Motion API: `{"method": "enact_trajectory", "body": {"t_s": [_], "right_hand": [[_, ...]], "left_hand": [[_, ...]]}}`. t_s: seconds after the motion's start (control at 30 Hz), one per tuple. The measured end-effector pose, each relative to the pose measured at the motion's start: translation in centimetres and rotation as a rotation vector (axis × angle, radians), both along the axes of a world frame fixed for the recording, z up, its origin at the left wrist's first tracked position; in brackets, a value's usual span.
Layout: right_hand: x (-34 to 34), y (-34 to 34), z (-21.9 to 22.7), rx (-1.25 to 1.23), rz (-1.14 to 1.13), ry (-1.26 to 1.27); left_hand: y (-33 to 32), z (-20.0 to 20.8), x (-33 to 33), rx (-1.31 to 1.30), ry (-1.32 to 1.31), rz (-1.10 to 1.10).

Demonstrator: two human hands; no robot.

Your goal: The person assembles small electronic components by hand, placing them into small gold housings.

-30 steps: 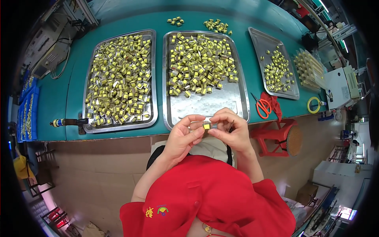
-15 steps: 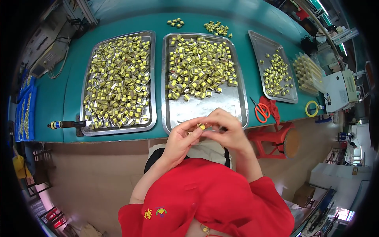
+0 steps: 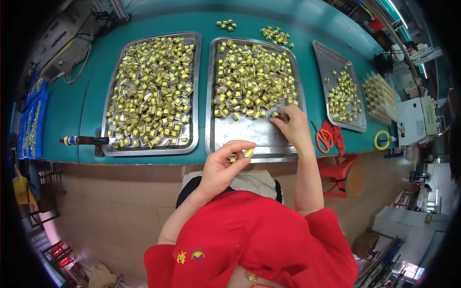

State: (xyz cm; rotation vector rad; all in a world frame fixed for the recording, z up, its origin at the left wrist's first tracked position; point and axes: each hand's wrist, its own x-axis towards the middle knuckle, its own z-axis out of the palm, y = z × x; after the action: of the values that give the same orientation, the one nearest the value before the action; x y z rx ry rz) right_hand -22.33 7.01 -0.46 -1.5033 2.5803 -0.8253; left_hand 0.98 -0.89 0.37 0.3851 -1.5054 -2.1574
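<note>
My left hand [image 3: 222, 169] is in front of the middle tray's near edge. Its thumb and fingertips pinch a small yellow-taped transformer [image 3: 248, 153], and a second transformer [image 3: 233, 158] rests against its curled fingers. My right hand [image 3: 295, 128] reaches over the right part of the middle metal tray [image 3: 235, 137]. Its thumb and fingers close on a transformer [image 3: 275, 114] at the edge of the pile, partly hidden by the fingers. Many like transformers [image 3: 254, 79] lie heaped in the far part of this tray.
On the left stands a fuller tray of transformers [image 3: 151, 91]; a smaller load lies in the right tray [image 3: 343, 93]. Two loose groups sit behind. Orange-handled scissors [image 3: 325, 138], a red cloth [image 3: 336, 132] and a yellow tape roll [image 3: 382, 139] lie at right. A red stool [image 3: 336, 173] stands below.
My right hand has left my left hand and moved forward and right onto the middle tray. My left hand stays near its place with a transformer. The view has shifted slightly.
</note>
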Motion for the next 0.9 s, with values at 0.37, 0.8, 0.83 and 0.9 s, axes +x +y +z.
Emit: {"method": "enact_trajectory", "body": {"t_s": [0.37, 0.8, 0.83, 0.9], "right_hand": [[6.6, 3.1, 4.2, -0.244, 0.071, -0.293], [8.8, 4.5, 4.8, -0.289, 0.246, -0.96], [8.7, 4.6, 4.6, -0.289, 0.245, -0.961], [8.5, 4.7, 4.2, -0.336, 0.288, -0.964]], "left_hand": [[0.5, 0.4, -0.2, 0.531, 0.049, -0.065], [1.0, 0.7, 0.2, 0.587, -0.036, -0.14], [0.9, 0.6, 0.3, 0.587, -0.037, -0.141], [1.0, 0.4, 0.3, 0.572, -0.027, -0.172]]}}
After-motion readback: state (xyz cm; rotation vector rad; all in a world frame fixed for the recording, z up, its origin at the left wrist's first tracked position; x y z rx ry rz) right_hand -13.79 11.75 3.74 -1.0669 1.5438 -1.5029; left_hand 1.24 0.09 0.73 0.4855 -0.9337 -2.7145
